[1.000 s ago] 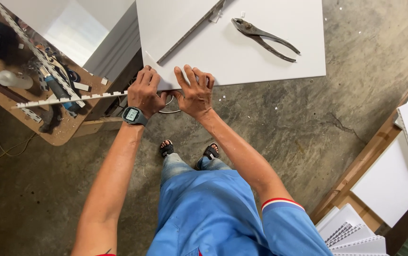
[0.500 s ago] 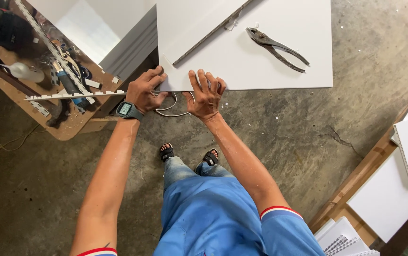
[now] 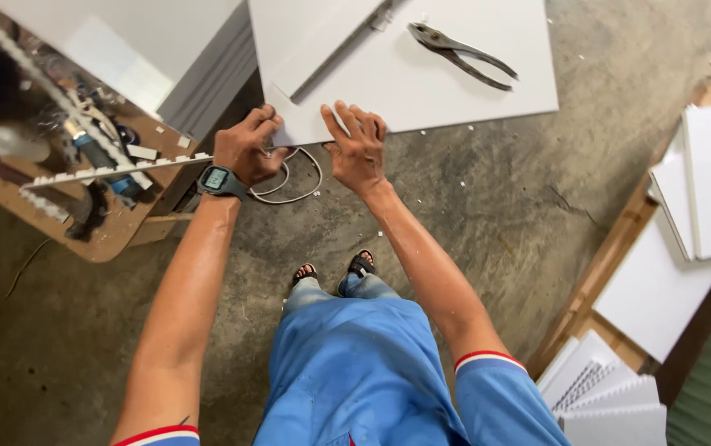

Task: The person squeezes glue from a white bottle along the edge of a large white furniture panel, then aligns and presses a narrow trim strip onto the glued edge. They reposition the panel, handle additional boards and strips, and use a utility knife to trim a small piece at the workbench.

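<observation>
A concrete floor (image 3: 471, 206) is seen beneath everything. Directly ahead of both hands, one large white panel (image 3: 421, 74) is laid flat on it, its near edge under the fingertips. The left hand (image 3: 246, 149) is curled at the panel's near left corner, the fingers pinched there; whether the corner itself or the wire below it is gripped cannot be told. The right hand (image 3: 357, 149) is spread wide, fingers splayed and pressed onto the panel's edge, nothing enclosed.

Judged from how things lie, the work is at an early stage: the panel is only being steadied or positioned, and the tools on it are untouched.

To the right of the right hand, well apart, stacks of white boards (image 3: 702, 190) are leaned; their number cannot be counted exactly. To the left of the left hand, one wooden tray of tools (image 3: 83, 206) is kept. Beyond the hands, on the panel, one long metal strip (image 3: 347, 45) and one pair of pliers (image 3: 459, 54) are placed. Between the hands, just below them, one loop of pale wire (image 3: 298, 177) is left on the floor. One wristwatch (image 3: 217, 179) is worn on the left wrist.
</observation>
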